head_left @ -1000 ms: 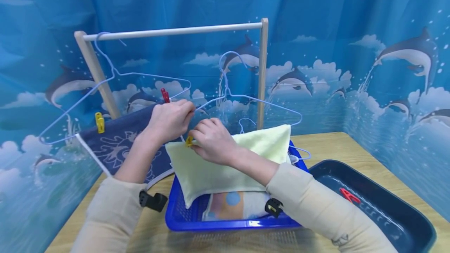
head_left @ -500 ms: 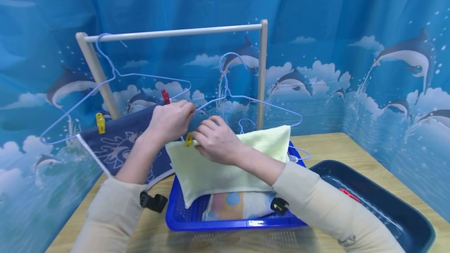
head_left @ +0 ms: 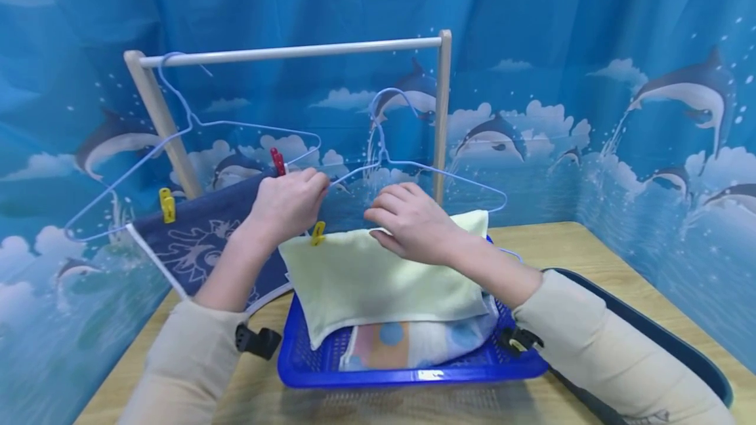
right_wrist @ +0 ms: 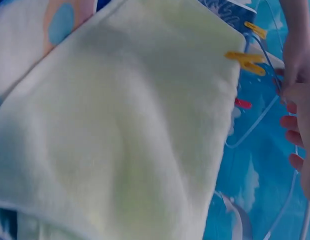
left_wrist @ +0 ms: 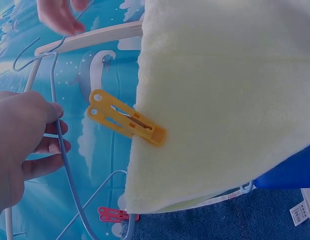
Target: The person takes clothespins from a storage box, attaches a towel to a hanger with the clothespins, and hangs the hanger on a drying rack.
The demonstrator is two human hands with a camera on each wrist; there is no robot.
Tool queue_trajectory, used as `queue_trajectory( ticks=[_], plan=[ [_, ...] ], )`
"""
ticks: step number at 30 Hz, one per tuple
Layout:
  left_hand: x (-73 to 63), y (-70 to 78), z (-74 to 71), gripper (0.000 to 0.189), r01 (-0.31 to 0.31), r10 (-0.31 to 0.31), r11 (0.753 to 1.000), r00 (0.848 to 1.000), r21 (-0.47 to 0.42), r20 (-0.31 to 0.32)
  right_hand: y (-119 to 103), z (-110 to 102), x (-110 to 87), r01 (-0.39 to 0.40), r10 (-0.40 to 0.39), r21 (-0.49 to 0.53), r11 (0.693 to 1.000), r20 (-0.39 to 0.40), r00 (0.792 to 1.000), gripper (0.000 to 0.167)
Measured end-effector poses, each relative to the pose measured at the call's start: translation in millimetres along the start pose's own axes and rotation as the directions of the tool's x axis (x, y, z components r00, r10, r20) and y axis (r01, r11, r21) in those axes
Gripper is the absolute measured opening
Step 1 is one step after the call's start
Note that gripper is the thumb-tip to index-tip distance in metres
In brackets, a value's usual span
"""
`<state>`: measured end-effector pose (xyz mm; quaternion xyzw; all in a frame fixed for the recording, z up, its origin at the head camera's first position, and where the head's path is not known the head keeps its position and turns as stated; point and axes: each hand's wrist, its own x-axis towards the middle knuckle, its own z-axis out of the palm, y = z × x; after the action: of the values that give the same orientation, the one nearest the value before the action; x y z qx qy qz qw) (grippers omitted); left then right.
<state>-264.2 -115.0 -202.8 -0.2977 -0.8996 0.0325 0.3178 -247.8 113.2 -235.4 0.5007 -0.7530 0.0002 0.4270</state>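
My left hand (head_left: 289,202) pinches the left arm of a light-blue wire hanger (left_wrist: 54,95), whose hook stands upright, free of the rail. A pale yellow towel (head_left: 378,281) hangs folded over the hanger's lower bar, which is hidden. Near the towel's left top corner a yellow clothespin (left_wrist: 127,119) clips its edge. My right hand (head_left: 416,225) is just above and in front of the towel's top edge, fingers loosely bent with nothing between them.
On a rail (head_left: 295,52) hangs another hanger with a navy cloth (head_left: 195,235), held by yellow (head_left: 168,205) and red (head_left: 277,161) clothespins. A blue basket (head_left: 354,379) with patterned cloth (head_left: 425,343) stands below the towel. A dark tray (head_left: 650,333) lies right, partly behind my sleeve.
My right hand has let go of the yellow clothespin, which stays on the towel, and has moved right along the towel's top edge. The left hand has stayed in place.
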Motion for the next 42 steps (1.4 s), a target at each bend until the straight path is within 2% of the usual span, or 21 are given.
queue_trajectory(
  ticks=[5, 9, 15, 24, 29, 34, 35, 36, 42],
  plan=[
    [-0.3, -0.7, 1.0, 0.01, -0.002, 0.002, 1.0, 1.0, -0.017, 0.008, 13.6, -20.0, -22.3, 0.014, -0.014, 0.05, 0.999, -0.016, 1.0, 0.018],
    [-0.9, -1.5, 2.0, 0.01, -0.007, 0.007, 1.0, 1.0, -0.01, 0.0, 27.0, -35.6, -44.9, -0.004, 0.006, 0.065, 0.998, -0.02, 1.0, 0.018],
    [-1.1, -2.1, 2.9, 0.009, -0.001, 0.001, 1.0, 1.0, -0.02, -0.001, 45.5, -56.0, -81.6, -0.095, 0.095, 0.047, 0.994, -0.006, 0.995, 0.046],
    [-1.3, 0.8, 0.6, 0.01, 0.01, -0.009, 1.0, 1.0, -0.013, 0.021, 59.5, -79.7, -129.7, -0.245, 0.245, 0.005, 0.97, 0.048, 0.968, 0.055],
    [-3.9, 2.1, -0.6, 0.011, 0.011, -0.01, 1.0, 1.0, -0.005, 0.021, 64.4, -82.5, -157.6, -0.338, 0.339, -0.02, 0.941, 0.107, 0.935, 0.064],
    [-5.5, 1.5, -0.7, 0.011, 0.002, -0.002, 1.0, 1.0, 0.006, 0.011, 70.5, -83.8, -185.1, -0.431, 0.433, -0.052, 0.901, 0.194, 0.88, 0.016],
    [-5.6, 1.4, -0.9, 0.011, -0.001, 0.001, 1.0, 1.0, 0.007, 0.008, 71.7, -84.1, -189.9, -0.447, 0.449, -0.059, 0.892, 0.213, 0.868, 0.014],
    [-5.8, 1.4, -1.3, 0.011, -0.003, 0.003, 1.0, 1.0, 0.007, 0.007, 72.9, -84.1, -194.5, -0.462, 0.464, -0.066, 0.884, 0.229, 0.856, 0.021],
    [-5.7, 1.8, -1.6, 0.009, -0.008, 0.008, 1.0, 1.0, -0.001, 0.011, 79.4, -83.5, -220.5, -0.528, 0.536, -0.109, 0.842, 0.27, 0.8, 0.018]
  ],
)
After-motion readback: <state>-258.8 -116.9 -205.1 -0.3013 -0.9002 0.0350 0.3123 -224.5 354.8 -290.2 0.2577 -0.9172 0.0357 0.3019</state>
